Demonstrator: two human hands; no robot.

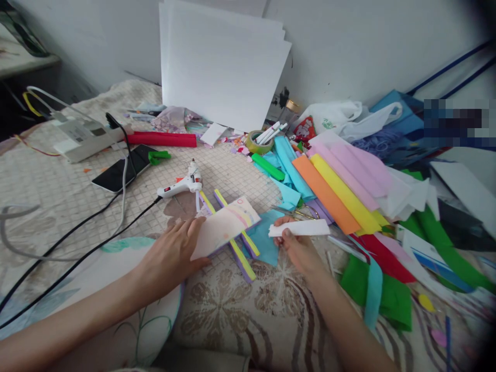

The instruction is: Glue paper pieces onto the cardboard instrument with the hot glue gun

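Observation:
My left hand lies flat on the near end of a pale pink card with rainbow marks, pressing it onto two yellow-and-purple strips that cross under it. My right hand pinches a small white paper strip just right of the card, above a light blue sheet. A white glue gun rests beyond the card, its black cord trailing to the left.
Coloured foam sheets fan out at right, with green and red scraps nearer. Scissors lie by the blue sheet. A phone, a power strip, a tape roll and white boards stand behind.

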